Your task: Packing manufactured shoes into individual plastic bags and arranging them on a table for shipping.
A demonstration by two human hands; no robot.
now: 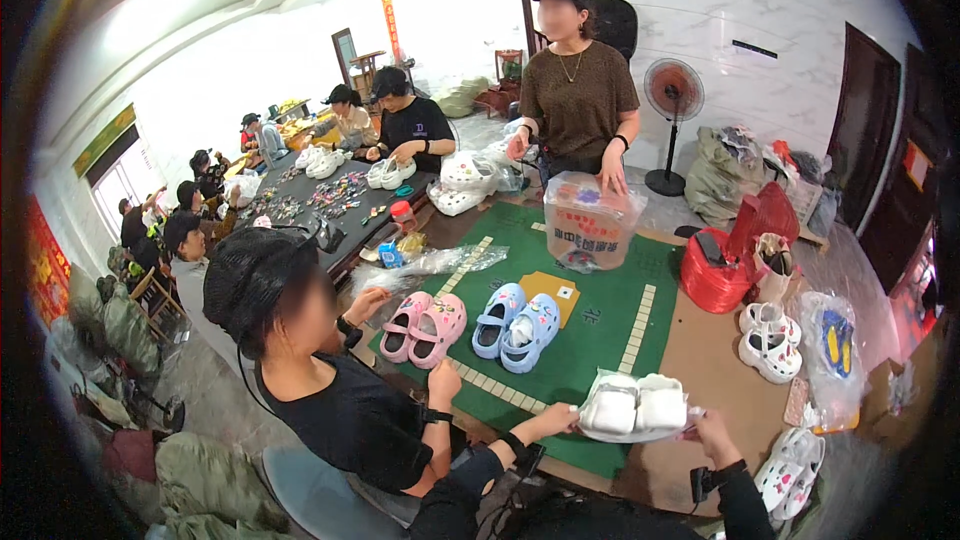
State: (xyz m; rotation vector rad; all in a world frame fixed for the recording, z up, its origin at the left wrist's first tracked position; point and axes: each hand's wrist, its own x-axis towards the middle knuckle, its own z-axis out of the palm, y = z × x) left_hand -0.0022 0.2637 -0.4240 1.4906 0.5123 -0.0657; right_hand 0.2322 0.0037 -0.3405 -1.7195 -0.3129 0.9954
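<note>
My left hand [557,421] pinches the left side of a clear plastic bag, and my right hand [712,432] grips its right side. A pair of white clogs [634,406] lies side by side in that bag at the table's near edge. Farther in on the green mat [600,325] rests a pair of light blue clogs [517,328] with charms. Left of these stands a pair of pink clogs [424,330], beside a co-worker's hands.
A person across the table handles a large clear bag [590,225]. Red plastic ribbon [715,270], white clogs [770,342] and a bag with yellow-and-blue contents [836,340] lie to the right. A dark table [290,230] with scattered charms stretches away left, with several people seated.
</note>
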